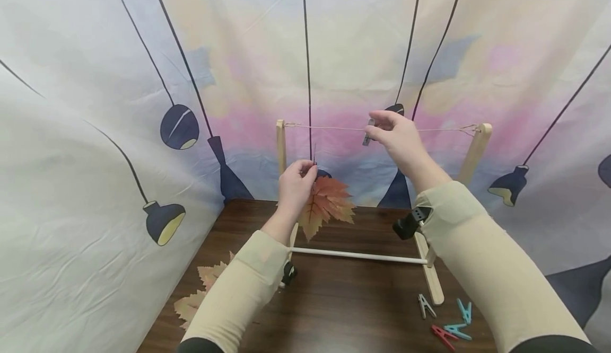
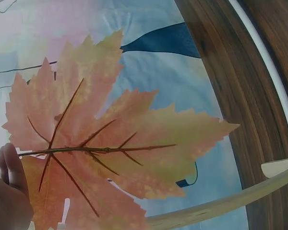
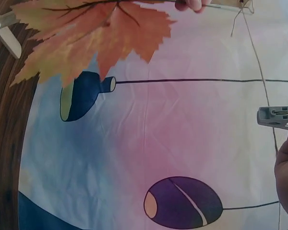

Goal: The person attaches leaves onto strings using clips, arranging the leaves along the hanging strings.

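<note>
My left hand pinches the thin stem of an orange-red artificial maple leaf, which hangs below the fingers. In the left wrist view the brown veins of the leaf face the camera. Higher up and to the right, my right hand pinches a grey clothespin at a thin string. The string crosses by the clothespin in the right wrist view; whether its jaws grip the string I cannot tell. The leaf is below the string and apart from the clothespin.
The string is tied between two wooden posts, joined lower down by a white rod. Several loose clothespins lie at the front right of the brown table. More leaves lie at the left, partly behind my sleeve.
</note>
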A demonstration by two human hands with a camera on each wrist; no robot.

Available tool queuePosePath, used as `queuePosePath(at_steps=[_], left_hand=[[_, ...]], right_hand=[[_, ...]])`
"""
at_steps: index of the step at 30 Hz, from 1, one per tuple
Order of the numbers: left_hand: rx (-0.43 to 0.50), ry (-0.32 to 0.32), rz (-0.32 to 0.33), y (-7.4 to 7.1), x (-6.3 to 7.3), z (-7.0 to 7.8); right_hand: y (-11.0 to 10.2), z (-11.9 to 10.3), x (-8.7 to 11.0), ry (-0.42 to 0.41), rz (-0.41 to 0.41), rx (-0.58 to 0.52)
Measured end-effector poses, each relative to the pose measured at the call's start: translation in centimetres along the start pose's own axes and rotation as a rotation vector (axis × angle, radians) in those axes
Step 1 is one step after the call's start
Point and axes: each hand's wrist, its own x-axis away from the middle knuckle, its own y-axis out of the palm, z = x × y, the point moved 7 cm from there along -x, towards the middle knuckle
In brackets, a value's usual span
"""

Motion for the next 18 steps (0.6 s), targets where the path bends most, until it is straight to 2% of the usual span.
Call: queuePosePath(at_steps=[7,10,13,18], left_hand=[[-0.041,-0.031,-0.024,0.2,-0.3,0.3],[-0.068,-0.061,-0.086,0.5,-0.4,0.7],[-0.081,-0.088,-0.177,0.7,-0.4,1.3],[-0.144,-0.077,-0.261,0.6,-0.7,2.0]], right_hand=[[0.2,-0.7,-0.1,0.0,-0.015,0.019],[0.3,-1.0,-0.1,0.008,-0.024,0.048],[0.4,-1.4,-0.2,0.005,-0.03,0.069],[0.7,-1.9,-0.2,-0.004,-0.054,0.079]])
